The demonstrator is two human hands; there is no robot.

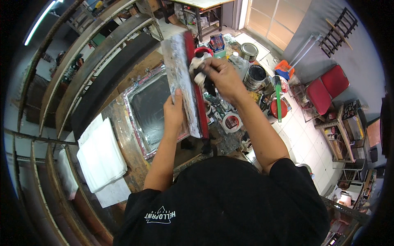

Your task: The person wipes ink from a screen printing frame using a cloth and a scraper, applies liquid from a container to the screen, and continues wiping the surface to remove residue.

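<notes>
My left hand [174, 114] grips a long squeegee [180, 71] by its paint-smeared, whitish side, the thumb lying on its face. The squeegee stands tilted on edge, with a red strip along its right side. In my right hand [225, 78] is a bunched, stained white rag [198, 65], pressed to the red strip near its upper part. Fingers of both hands are partly hidden behind what they hold. Below and left of the squeegee lies a framed printing screen [145, 112] with dark mesh, partly covered by my left arm.
A stack of white sheets [101, 153] lies left on the worn wooden table. Close on the right stand an open dark paint can [255, 74], a lidded tin [249, 51], a clear bottle [238, 61] and a green stick [278, 102]. Curved racks fill the left; a red chair [320, 96] stands farther right.
</notes>
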